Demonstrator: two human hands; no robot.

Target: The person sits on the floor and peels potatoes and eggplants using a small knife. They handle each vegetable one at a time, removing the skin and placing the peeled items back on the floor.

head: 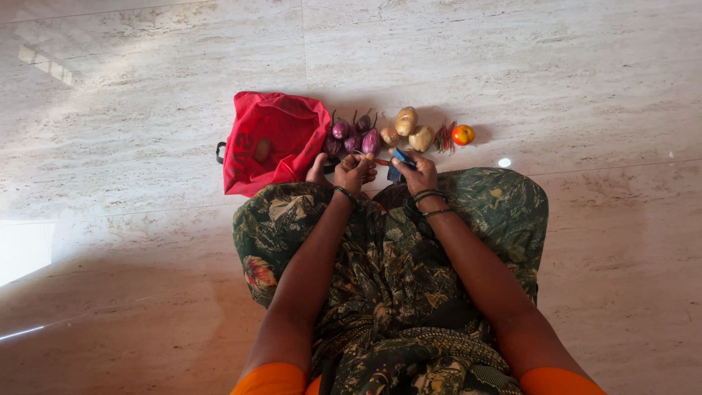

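I sit on a pale marble floor with a green patterned cloth (395,271) over my lap. My left hand (355,172) is closed around a thin orange vegetable (382,162), of which only the tip shows. My right hand (421,175) grips a small blue-handled tool (399,162) just right of that tip. Both hands hover above my knees, close together. Right beyond them lie several small purple aubergines (354,136), three potatoes (409,129), a few red and green chillies (444,137) and a tomato (462,134).
A crumpled red cloth bag (272,139) with a black strap lies left of the vegetables, with a potato-like lump (262,150) on it. Bare marble floor (570,73) spreads on all sides. A bright patch of light (22,249) falls at the left edge.
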